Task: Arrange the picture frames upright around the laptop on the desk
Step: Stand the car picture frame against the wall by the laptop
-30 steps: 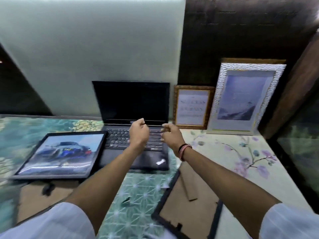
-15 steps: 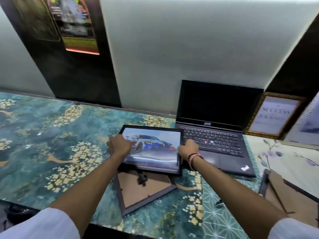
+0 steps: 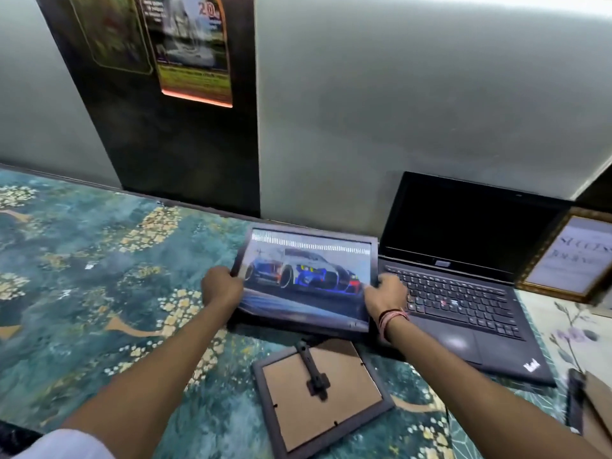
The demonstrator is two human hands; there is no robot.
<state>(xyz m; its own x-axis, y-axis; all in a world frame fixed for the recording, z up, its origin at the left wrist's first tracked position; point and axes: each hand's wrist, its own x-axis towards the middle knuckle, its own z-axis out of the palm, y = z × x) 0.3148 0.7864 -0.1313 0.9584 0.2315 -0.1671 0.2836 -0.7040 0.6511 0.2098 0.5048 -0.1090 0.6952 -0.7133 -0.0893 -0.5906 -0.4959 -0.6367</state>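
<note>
Left hand: the left hand (image 3: 221,287) gripped the left edge of the car picture frame (image 3: 306,282), fingers curled over its border.
Right hand: the right hand (image 3: 385,294) held the frame's right edge, near the lower corner; a band of red threads sat on that wrist.
Car picture frame: dark-bordered, showing a blue and white racing car, it was tilted with its far edge raised off the desk (image 3: 82,276) and its near edge low. Whether that near edge touched the desk was hard to tell, since the picture was blurred there.
Position: the frame was just to the left of the laptop (image 3: 463,283), its right border close to the keyboard's left end.
Laptop: open, screen dark, standing against the pale wall.
Face-down frame: a second frame (image 3: 323,395) lay flat on the desk nearer the person, brown backing board up, its black stand folded against the board.
Gold frame: a gold-bordered frame (image 3: 569,258) with printed text stood upright to the right of the laptop, partly cut off by the picture's edge.
Third backing: at the lower right corner, another brown backing board (image 3: 596,405) with a dark edge lay flat, only partly in view.
Wall: a dark panel carried a poster (image 3: 193,48), too blurred to read.
</note>
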